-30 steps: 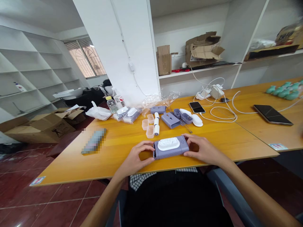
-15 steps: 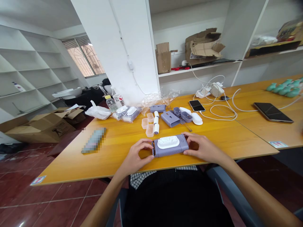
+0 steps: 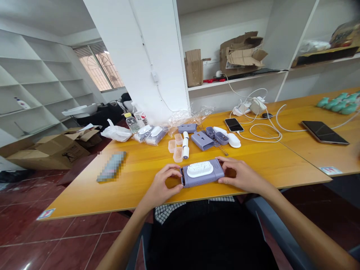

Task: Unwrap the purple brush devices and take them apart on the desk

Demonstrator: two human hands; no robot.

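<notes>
Between my two hands, close to the table's front edge, lies a purple plastic case [image 3: 194, 183] with a white bristled brush head [image 3: 200, 169] on its upper face. Thumb and fingers of my left hand [image 3: 161, 185] pinch the case's left end, where a dark gap shows. My right hand [image 3: 239, 175] grips the right end the same way. Beyond the case stand clear small cups [image 3: 178, 154] and white cylinders [image 3: 185, 145]. Purple case parts [image 3: 202, 140], white oval pieces [image 3: 234, 141] and a metal spring [image 3: 224, 151] lie behind them.
Plastic-wrapped cases [image 3: 156, 135], bottles [image 3: 132, 122] and a white bag [image 3: 116, 131] sit at the back left. A phone [image 3: 234, 125] with cables [image 3: 267, 138] and a tablet [image 3: 323, 132] lie to the right. A blurred item [image 3: 112, 167] rests at the left.
</notes>
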